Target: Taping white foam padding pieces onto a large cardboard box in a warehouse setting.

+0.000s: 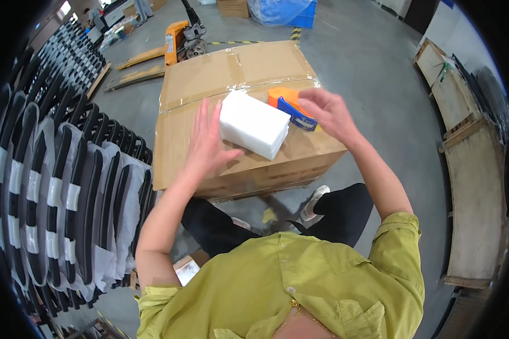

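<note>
A white wrapped block-shaped bundle (253, 124) lies on top of a large taped cardboard box (201, 76). My left hand (206, 138) is open at the bundle's left side, thumb and fingers spread apart. Whether its fingertips touch the wrapping is hard to tell. Just right of the bundle lies an orange and blue object (297, 115) with print on its blue part; its exact kind is unclear. Over that object's right end is my right hand (329, 113), slightly blurred, its fingers loosely bent and apart. No firm grip shows there.
Black tubular frames (56, 186) with white wrapping are stacked along the left. An orange pallet jack (176, 42) stands beyond the box. Wooden crates (472, 192) line the right side. A blue bin (300, 14) and a brown carton (233, 8) stand at the back.
</note>
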The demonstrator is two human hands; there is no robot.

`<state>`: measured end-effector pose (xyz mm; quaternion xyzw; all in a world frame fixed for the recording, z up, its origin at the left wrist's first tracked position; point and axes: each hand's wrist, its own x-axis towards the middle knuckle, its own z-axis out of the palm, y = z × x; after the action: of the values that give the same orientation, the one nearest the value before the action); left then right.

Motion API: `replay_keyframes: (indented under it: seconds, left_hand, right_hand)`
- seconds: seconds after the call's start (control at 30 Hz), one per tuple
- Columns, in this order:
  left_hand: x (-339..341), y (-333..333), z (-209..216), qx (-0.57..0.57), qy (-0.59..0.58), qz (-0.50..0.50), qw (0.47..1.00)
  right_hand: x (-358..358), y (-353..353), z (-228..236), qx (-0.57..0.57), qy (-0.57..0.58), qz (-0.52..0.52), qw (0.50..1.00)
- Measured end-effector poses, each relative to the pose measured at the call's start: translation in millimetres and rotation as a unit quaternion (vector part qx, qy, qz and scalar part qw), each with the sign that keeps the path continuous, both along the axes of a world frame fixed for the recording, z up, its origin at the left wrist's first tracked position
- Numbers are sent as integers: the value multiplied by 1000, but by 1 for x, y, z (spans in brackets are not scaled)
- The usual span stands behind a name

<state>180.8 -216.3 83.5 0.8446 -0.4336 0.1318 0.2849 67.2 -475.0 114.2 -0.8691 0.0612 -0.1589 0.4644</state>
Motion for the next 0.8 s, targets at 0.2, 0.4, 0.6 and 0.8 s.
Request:
replay_keyframes:
  seconds: [0.2,0.4,0.6,0.8]
  left_hand:
    - [26,-12,-53,-15,62,-44,997]
    - [34,-23,-40,23,66,-69,995]
    - [24,-33,0,38,-146,-177,973]
    - [2,-48,-15,130,-110,-118,978]
  right_hand:
    - [14,31,-57,160,66,27,985]
    - [-5,3,-27,-152,28,-95,983]
    - [21,-18,-31,-418,172,-2,892]
    - [21,-46,-36,-253,146,-102,951]
